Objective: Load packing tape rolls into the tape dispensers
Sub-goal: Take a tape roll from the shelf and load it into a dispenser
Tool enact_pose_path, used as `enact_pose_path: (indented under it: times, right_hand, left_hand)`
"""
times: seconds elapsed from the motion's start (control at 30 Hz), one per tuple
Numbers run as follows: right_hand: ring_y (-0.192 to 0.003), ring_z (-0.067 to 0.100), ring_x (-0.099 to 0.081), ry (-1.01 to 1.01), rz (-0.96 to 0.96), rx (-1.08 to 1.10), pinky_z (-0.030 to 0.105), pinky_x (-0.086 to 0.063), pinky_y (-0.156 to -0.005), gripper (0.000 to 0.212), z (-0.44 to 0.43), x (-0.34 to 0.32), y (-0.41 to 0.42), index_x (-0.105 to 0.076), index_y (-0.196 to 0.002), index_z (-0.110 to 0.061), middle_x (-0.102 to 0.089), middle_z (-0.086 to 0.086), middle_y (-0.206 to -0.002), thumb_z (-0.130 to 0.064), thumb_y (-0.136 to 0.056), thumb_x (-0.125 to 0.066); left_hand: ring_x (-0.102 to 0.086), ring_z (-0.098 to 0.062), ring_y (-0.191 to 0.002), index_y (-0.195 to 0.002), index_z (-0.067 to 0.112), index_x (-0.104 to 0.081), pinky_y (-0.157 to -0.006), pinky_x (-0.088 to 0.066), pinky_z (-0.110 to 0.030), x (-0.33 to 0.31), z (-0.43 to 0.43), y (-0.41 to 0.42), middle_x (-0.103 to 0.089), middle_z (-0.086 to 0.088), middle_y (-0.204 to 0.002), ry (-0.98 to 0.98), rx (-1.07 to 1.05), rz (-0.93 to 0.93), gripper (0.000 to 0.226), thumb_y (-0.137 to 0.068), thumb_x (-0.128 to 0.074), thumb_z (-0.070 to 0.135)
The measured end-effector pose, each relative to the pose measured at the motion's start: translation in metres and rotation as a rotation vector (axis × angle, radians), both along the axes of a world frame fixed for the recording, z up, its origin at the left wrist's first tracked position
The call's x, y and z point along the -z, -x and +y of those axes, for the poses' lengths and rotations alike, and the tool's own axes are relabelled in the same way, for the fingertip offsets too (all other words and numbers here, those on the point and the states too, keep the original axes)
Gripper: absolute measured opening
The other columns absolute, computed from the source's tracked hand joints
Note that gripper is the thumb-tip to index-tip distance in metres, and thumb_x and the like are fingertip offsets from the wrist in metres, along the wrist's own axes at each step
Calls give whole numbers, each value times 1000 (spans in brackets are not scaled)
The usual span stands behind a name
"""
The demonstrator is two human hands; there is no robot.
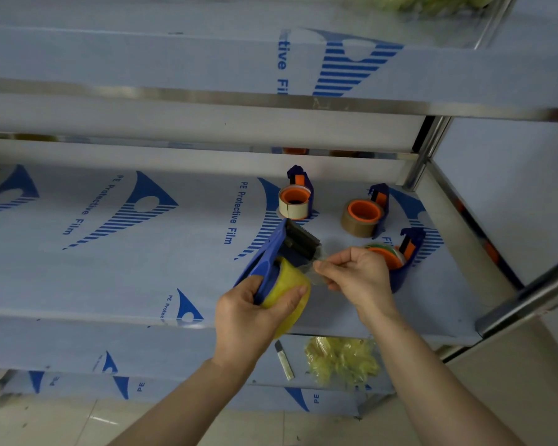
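Shelving, steel, three tiers in view, each covered in pale sheet with blue emblems.

Writing: "PE Protective Film" repeated in blue on the middle shelf (110, 268). The upper shelf (142, 59) shows only "tive Fil". The lower shelf (207, 349) shows "PE" fragments.

Tape dispensers: four, all blue. No brand legible on any.
1. Held dispenser (271, 255), raised over the front of the middle shelf, toothed cutter end pointing away. Holds the yellow roll (287, 281). The left hand (248, 317) is clamped round its handle, fingers wrapped across the roll. The right hand (355, 275) pinches the clear tape end (316, 268) between thumb and fingertips, just beside the cutter.
2. Rear dispenser (298, 180), on the middle shelf, holds the cream roll (292, 209) on an orange hub.
3. Right dispenser (380, 201), on the same shelf, holds the brown roll (358, 225) on an orange hub.
4. Near dispenser (409, 249), partly hidden behind the right hand, holds the pale roll (384, 251), colour hard to tell.

Rolls: four, one per dispenser.

Lower shelf: one utility knife (284, 360) and, near it, one heap of crumpled yellowish wrap (342, 360).
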State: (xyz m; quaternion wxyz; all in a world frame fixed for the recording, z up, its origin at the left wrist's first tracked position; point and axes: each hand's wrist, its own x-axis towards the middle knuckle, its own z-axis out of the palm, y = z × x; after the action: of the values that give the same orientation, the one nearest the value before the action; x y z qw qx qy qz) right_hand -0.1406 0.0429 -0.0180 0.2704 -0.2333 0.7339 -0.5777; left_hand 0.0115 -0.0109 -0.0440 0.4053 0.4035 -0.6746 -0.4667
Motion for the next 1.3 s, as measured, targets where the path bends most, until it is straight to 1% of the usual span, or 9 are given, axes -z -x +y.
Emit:
enact_pose_path:
  times: [0.13,0.3,0.5,0.63,0.7,0.8,0.93,1.17,1.3]
  right_hand:
    - [-56,18,-58,23,125,35,34,-51,-59,23,-2,2,-4,-57,-64,-18,-64,3,-62,-10,-76,-76]
    - [-65,9,-61,12,334,58,30,-52,-64,19,-1,5,-6,-59,-70,-22,-64,-9,-69,-17,-77,-75]
    - [-73,19,-57,43,482,122,42,-51,-63,15,-3,11,-11,-56,-77,-24,-58,-8,-72,-24,-81,-70]
    - [-94,11,-49,122,550,177,11,-41,-79,13,-4,14,-3,-63,-76,-19,-50,-4,-93,-22,-74,-76]
    - [-92,9,-47,143,541,157,5,-36,-79,14,-5,14,2,-66,-74,-14,-48,-4,-92,-20,-72,-78]
    - [-78,12,-54,219,410,104,16,-42,-70,15,-7,14,0,-61,-72,-17,-59,-3,-83,-17,-76,-76]
    - [-67,5,-57,340,320,92,15,-48,-61,19,-11,1,-3,-60,-71,-24,-64,-9,-74,-13,-77,-74]
    - [-68,5,-62,387,383,10,16,-51,-64,20,-15,-13,-6,-61,-71,-24,-66,-6,-72,-11,-76,-75]
    - [-69,10,-63,350,315,19,22,-52,-65,17,-20,-19,-3,-61,-72,-22,-67,-4,-72,-13,-77,-75]
  left_hand:
    - [-42,-36,-50,-68,-3,-57,-45,-45,-48,2,3,1,-48,-25,-58,11,5,2,77,-48,-74,70]
    - [-47,-39,-52,-71,-4,-59,-47,-46,-50,0,6,4,-52,-27,-61,-10,10,25,83,-47,-72,74]
    - [-43,-38,-50,-72,-10,-56,-45,-44,-50,-5,9,8,-49,-29,-60,-29,27,66,89,-47,-73,74]
    - [-41,-32,-49,-72,-11,-56,-45,-43,-49,-8,11,8,-48,-30,-60,-55,41,92,88,-47,-74,71]
    - [-43,-34,-49,-73,-10,-57,-46,-45,-50,-7,12,6,-50,-30,-61,-51,52,93,88,-46,-73,73]
    - [-46,-39,-51,-74,-10,-57,-47,-46,-52,-6,11,4,-51,-29,-62,-45,66,109,89,-47,-74,73]
    - [-47,-41,-52,-71,-9,-57,-47,-45,-51,-6,12,3,-51,-27,-59,-18,122,105,83,-53,-74,70]
    - [-31,-21,-49,-61,-9,-44,-45,-30,-33,-13,10,0,-34,-15,-53,-126,116,150,77,-55,-76,61]
    - [-45,-20,-51,-61,4,-57,-45,-39,-28,-22,7,-7,-47,-10,-54,-256,209,200,53,-55,-81,51]
